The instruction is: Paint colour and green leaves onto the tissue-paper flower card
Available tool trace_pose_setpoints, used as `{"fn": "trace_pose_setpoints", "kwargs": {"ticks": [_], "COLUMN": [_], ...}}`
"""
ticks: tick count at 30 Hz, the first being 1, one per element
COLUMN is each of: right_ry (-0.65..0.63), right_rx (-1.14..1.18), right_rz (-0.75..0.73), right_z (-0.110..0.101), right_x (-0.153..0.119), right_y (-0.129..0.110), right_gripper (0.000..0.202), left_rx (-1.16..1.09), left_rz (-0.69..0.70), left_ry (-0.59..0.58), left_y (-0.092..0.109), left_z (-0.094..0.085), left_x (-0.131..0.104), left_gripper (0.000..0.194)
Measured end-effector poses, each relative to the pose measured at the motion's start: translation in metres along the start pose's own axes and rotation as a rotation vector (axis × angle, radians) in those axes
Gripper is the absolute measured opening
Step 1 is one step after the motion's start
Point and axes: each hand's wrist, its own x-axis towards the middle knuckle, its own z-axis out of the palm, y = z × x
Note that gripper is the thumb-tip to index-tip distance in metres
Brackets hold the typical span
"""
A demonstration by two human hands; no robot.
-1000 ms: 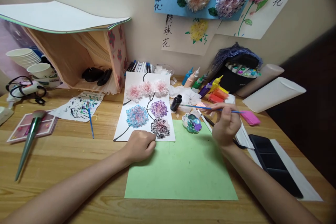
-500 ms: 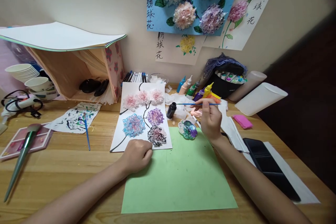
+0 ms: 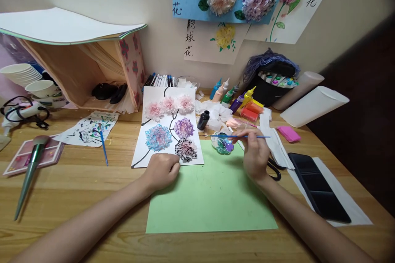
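A thin blue paintbrush [image 3: 262, 137] lies level in the fingers of my right hand [image 3: 255, 153], its tip pointing left. Below the brush is a flower-shaped palette [image 3: 222, 148] with green and purple paint. Just left of the palette stands a small open black bottle [image 3: 203, 120]. My left hand [image 3: 162, 171] is curled closed at the lower edge of a white sheet [image 3: 138, 148]; whether anything is in it is hidden. Raised paper flowers cover the sheet: pink ones, a blue one [image 3: 158, 137], a purple one [image 3: 184, 128] and a black-edged one [image 3: 186, 149] beside my left thumb.
Green paper [image 3: 212, 209] lies under my hands. Paint bottles [image 3: 228, 94] and crumpled tissue stand behind. Scissors [image 3: 274, 169] and a black case [image 3: 317, 187] are at right. A large makeup brush [image 3: 29, 178], another paintbrush [image 3: 103, 144] and a cardboard box [image 3: 132, 70] are at left.
My right hand has drawn the paintbrush away from the black bottle's mouth, to the right and nearer me, over the palette. My left hand stays put. The view has tilted down slightly.
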Motion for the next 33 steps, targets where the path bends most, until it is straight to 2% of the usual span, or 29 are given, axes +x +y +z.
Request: {"fn": "trace_pose_setpoints", "kwargs": {"ticks": [3,6,22,33], "right_ry": [-0.081,-0.106,-0.212,-0.222], "right_rx": [0.013,0.028,-0.099,-0.117], "right_rz": [0.077,0.053,-0.044,-0.086], "right_z": [-0.001,0.001,0.003,0.005], "right_x": [-0.027,-0.039,-0.036,-0.032], "right_y": [0.009,0.013,0.012,0.009], "right_gripper": [0.022,0.022,0.024,0.024], "left_rx": [-0.002,0.002,-0.006,-0.002], "left_rz": [-0.013,-0.011,-0.002,-0.015], "left_ry": [-0.025,-0.041,-0.054,-0.061], "left_y": [0.001,0.001,0.001,0.002], "left_z": [-0.001,-0.001,-0.001,-0.002], "left_x": [0.000,0.001,0.002,0.002], "left_gripper": [0.027,0.027,0.027,0.028]}}
